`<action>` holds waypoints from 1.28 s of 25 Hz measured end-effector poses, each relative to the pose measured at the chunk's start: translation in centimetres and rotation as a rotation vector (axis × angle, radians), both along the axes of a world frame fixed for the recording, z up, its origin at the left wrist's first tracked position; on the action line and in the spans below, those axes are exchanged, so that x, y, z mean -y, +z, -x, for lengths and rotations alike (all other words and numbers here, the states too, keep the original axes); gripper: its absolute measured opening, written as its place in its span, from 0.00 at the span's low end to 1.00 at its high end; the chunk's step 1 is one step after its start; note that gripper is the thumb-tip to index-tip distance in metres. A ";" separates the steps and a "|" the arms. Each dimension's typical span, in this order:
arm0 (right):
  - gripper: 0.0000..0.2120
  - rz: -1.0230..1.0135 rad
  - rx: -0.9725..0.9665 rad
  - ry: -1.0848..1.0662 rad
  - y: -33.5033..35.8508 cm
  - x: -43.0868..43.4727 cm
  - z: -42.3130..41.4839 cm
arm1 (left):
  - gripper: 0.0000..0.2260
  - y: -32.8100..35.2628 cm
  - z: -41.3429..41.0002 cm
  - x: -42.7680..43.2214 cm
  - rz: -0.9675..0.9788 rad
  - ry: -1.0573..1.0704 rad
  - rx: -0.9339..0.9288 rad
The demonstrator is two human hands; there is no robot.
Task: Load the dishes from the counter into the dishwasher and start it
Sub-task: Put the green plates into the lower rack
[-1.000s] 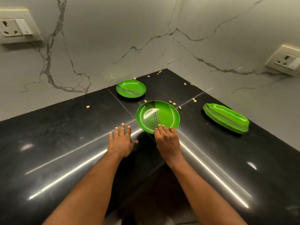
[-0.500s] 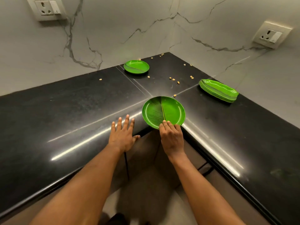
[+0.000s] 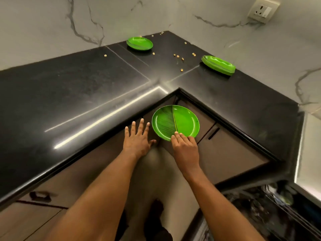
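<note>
My right hand grips the near rim of a round green leaf-pattern plate, held level in the air in front of the counter's inner corner. Beside it, my left hand hovers flat with fingers spread and holds nothing. Another green plate lies at the back of the black counter. A stack of oblong green plates sits at the back right. The open dishwasher rack, dark and blurred, shows at the lower right.
Scattered crumbs lie on the counter near the corner. Brown cabinet doors with dark handles run under the counter. Marble wall with a socket stands behind. My foot is on the floor below.
My right hand has pulled the plate off the counter and toward me, out past the edge. My left hand came back with it. The view tilted down, bringing the dishwasher into sight.
</note>
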State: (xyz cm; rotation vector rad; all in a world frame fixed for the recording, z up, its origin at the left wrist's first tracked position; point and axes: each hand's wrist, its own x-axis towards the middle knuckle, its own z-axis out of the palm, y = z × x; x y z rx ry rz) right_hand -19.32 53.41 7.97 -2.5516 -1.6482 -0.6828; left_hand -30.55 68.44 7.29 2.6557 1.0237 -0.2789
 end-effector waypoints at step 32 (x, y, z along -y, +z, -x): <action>0.10 0.233 -0.920 -1.085 -14.1 46.2 4.8 | 0.37 -17.2 -8.2 42.9 0.185 -0.816 -0.494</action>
